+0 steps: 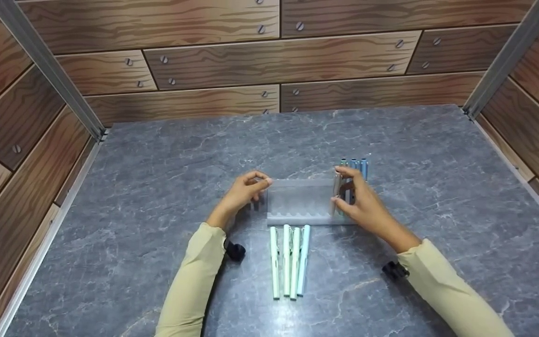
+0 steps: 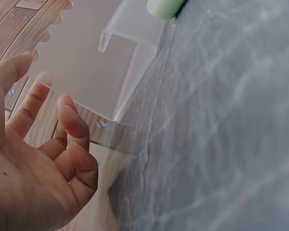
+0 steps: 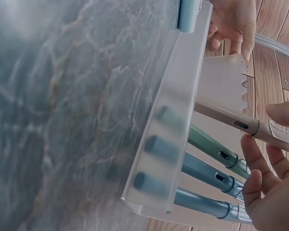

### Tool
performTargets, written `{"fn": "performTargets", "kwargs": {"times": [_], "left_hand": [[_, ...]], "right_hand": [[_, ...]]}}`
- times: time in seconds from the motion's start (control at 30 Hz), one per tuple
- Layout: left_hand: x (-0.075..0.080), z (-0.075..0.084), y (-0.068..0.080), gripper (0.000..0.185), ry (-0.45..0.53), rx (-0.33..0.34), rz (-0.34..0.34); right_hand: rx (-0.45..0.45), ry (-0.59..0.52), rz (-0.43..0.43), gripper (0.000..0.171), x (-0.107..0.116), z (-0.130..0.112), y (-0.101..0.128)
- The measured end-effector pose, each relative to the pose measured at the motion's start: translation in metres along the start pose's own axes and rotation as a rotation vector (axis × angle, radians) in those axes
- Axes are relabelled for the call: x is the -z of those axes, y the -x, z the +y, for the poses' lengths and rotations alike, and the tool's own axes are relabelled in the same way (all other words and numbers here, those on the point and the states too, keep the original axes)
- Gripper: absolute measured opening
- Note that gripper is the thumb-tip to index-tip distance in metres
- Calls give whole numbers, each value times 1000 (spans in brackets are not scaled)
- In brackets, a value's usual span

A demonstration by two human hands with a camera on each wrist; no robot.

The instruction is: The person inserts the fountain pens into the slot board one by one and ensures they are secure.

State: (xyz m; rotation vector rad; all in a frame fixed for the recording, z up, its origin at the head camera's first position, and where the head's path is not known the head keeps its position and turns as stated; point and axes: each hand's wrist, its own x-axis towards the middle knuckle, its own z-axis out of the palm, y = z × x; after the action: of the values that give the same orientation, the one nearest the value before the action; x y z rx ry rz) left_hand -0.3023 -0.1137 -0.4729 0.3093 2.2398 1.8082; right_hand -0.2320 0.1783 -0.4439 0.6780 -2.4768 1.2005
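Note:
A frosted plastic pen rack (image 1: 299,201) stands mid-table. My left hand (image 1: 261,180) pinches its upper left corner between thumb and forefinger; in the left wrist view a fingertip shows blurred through the rack panel (image 2: 86,62). My right hand (image 1: 343,186) pinches a beige pen (image 1: 335,194) that leans in a slot at the rack's right end. In the right wrist view the beige pen (image 3: 231,120) lies beside a green pen (image 3: 212,147) and two blue pens (image 3: 207,174) slotted in the rack (image 3: 178,120). Several pale green and light blue pens (image 1: 289,260) lie side by side on the table in front of the rack.
The grey marble tabletop (image 1: 157,187) is closed in by wood-pattern walls (image 1: 278,61) at the back and on both sides, with metal posts (image 1: 49,70) at the back corners. A black wrist-camera mount (image 1: 234,250) sits under each forearm.

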Motion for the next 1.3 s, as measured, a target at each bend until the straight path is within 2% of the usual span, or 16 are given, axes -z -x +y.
{"fn": "performTargets", "kwargs": {"times": [0.23, 0.43, 0.63, 0.93, 1.03, 1.3], "left_hand": [[1, 0, 0, 18, 0, 7, -8], [1, 2, 0, 17, 38, 22, -9], [1, 2, 0, 18, 50, 31, -8], [1, 5, 2, 21, 42, 32, -17], [1, 0, 0, 20, 30, 28, -3], [1, 0, 1, 18, 38, 33, -5]], "right_hand": [[4, 54, 21, 61, 2, -1, -3], [-57, 122, 13, 64, 4, -3, -7], [-101, 137, 7, 65, 5, -3, -9], [-96, 183, 5, 66, 7, 0, -13], [-99, 191, -2, 66, 8, 1, -14], [-81, 206, 16, 68, 8, 4, -14]]}}
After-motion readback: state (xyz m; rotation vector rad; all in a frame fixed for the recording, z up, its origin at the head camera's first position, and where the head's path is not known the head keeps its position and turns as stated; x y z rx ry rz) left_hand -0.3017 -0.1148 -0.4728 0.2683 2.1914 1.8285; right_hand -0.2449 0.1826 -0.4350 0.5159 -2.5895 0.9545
